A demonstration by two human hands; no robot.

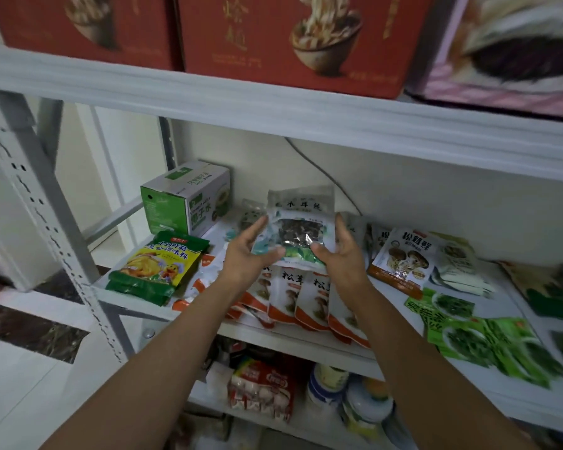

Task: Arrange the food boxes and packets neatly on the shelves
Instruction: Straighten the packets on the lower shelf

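Plastic packet (pixel 301 222) between left hand (pixel 245 254), right hand (pixel 345 256).

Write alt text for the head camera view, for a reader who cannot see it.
The left hand and right hand hold a packet of dark dried food upright above the middle shelf. Mushroom packets lie overlapping beneath it, a green box stands back left, green vegetable packets lie right.

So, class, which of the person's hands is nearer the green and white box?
Left. The left hand grips the dark packet just right of the box; the right hand grips its far edge.
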